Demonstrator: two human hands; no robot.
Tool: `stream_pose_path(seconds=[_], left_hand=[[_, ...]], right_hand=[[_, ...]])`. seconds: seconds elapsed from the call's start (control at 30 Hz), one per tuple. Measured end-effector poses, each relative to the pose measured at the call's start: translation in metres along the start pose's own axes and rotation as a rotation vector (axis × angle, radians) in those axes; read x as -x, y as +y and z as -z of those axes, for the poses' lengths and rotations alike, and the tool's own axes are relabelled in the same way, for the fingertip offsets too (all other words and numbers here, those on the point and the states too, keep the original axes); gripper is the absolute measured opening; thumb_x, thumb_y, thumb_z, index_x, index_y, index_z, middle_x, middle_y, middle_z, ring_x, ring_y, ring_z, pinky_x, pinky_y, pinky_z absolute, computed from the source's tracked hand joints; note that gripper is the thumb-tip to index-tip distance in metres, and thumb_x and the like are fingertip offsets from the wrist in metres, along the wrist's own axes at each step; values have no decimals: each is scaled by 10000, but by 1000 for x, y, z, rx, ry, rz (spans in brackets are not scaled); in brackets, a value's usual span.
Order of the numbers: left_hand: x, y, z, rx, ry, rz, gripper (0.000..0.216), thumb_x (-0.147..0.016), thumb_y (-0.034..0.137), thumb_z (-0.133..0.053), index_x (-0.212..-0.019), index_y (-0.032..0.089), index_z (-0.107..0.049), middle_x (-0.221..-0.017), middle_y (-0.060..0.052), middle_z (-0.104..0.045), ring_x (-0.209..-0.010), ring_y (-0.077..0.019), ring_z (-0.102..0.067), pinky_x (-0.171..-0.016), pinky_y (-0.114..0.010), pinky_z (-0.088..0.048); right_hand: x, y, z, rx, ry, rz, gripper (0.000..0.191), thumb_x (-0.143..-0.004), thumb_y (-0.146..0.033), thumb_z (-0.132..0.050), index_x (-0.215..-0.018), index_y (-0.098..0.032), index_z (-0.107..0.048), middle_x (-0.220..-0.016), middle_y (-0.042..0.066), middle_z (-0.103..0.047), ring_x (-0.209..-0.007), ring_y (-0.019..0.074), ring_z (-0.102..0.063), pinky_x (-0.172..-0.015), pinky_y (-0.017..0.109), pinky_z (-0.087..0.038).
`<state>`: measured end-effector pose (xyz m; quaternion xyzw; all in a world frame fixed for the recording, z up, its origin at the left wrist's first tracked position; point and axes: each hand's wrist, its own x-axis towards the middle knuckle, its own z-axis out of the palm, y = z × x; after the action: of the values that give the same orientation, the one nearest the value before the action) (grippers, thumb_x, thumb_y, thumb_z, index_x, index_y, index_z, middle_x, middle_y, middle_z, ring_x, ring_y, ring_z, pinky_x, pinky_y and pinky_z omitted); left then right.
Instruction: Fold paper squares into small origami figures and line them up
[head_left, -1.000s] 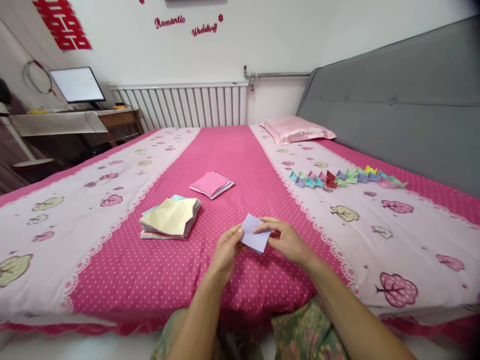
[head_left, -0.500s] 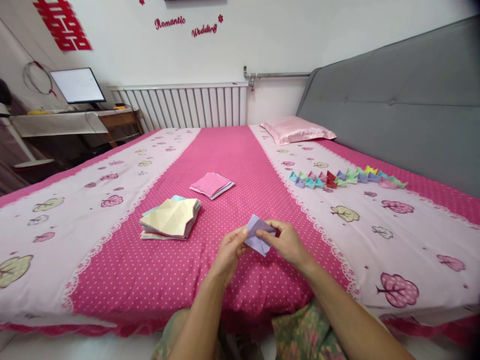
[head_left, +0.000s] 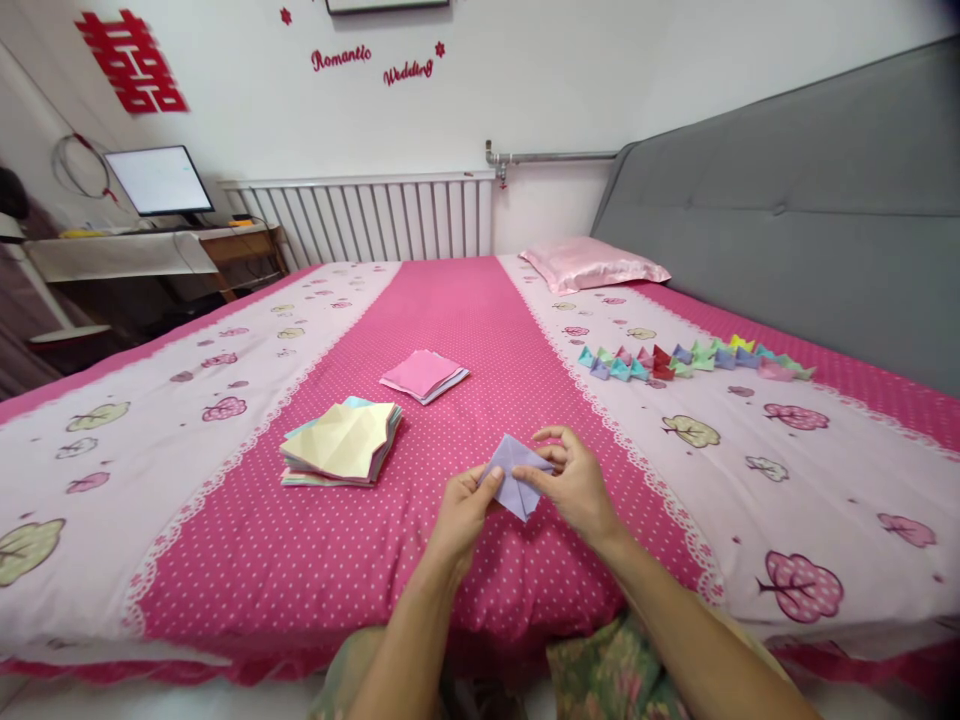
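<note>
Between my two hands, above the near part of the bed, is a folded lavender origami paper point(head_left: 515, 490), turned so one corner points away from me. My left hand point(head_left: 466, 505) pinches its left corner, thumb on top. On the opposite side my right hand point(head_left: 574, 485) grips the right corner between thumb and fingers, the index finger raised off the paper. To the left lies a stack of creased papers point(head_left: 341, 440) with a pale yellow sheet on top. Farther back sits a smaller stack of pink and lavender paper point(head_left: 424, 375).
Several small folded paper pieces point(head_left: 660, 362) in many colours form rows on the right of the bed. A pink pillow point(head_left: 592, 264) lies at the back by the grey headboard point(head_left: 787, 190). A radiator point(head_left: 367, 220) and a desk with a monitor point(head_left: 159, 180) stand beyond.
The lavender paper has been turned a little and lies flatter to my view. My right index finger has lifted away from it. The camera view has tilted slightly upward.
</note>
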<state>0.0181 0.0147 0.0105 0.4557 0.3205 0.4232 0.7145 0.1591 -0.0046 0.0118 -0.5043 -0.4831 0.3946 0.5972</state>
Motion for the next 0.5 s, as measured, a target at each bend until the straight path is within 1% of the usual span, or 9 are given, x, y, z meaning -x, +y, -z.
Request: stream_pose_path(seconds=[0.17, 0.37, 0.5], left_hand=[[-1, 1, 1, 13, 28, 15, 317, -699, 378, -648, -824, 89, -689, -718, -89, -686, -612, -159, -606, -634, -269, -458], [-4, -1, 3, 60, 82, 22, 327, -699, 406, -637, -800, 98, -682, -686, -73, -678, -581, -139, -586, -589, -242, -437], [-4, 0, 2, 75, 129, 15, 343, -674, 434, -649, -765, 104, -671, -650, -57, -664, -554, -126, -566, -554, -226, -415]], right_hand=[[-2, -1, 2, -58, 24, -39, 461, -596, -345, -744, -939, -189, -478, -645, -2, -628, -579, 164, -611, -535, 262, -474], [-3, -4, 3, -62, 46, -60, 394, -665, -385, -682, -953, -166, -525, -590, -11, -634, -484, 113, -553, -465, 216, -421], [-4, -5, 3, -59, 50, -79, 378, -693, -395, -651, -976, -166, -548, -574, -20, -635, -478, 108, -554, -483, 221, -442]])
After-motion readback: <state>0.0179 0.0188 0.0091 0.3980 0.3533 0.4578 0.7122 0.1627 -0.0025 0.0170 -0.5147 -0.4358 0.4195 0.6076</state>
